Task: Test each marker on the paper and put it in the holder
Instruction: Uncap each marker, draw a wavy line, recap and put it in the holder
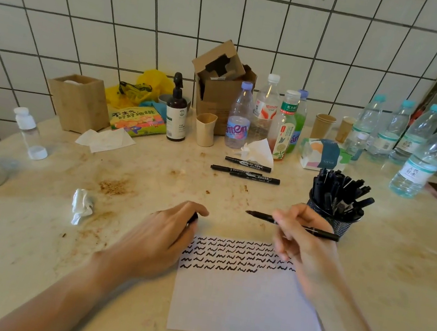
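1. Marble-like counter (24, 263), cream and glossy, blotched with brown stains.
2. White paper (243, 306) lies flat on it near the front edge, a plain rectangle with five rows of short black squiggles across its top part.
3. Right hand (305, 242) pinches a slim black marker (266, 217) in its fingertips, just above the paper's top right corner. The marker lies nearly level, uncapped tip pointing left, its tail sticking out to the right of the fingers.
4. Left hand (163, 236) rests at the paper's top left corner, fingers curled round a small black piece (193, 218), most likely the cap; most of it is hidden.
5. Holder (337, 221), a dark mesh cup, stands just behind the right hand, crammed with black markers that fan out at angles.
6. Three more capped markers (246, 169) lie flat further back, well apart from both hands, near a white tissue.
7. Crumpled tissue (81, 205) sits left of the left hand.
8. Clear plastic bottles (424, 158), a cardboard box (221, 88) and a wooden box (81, 103) line the white tiled wall.
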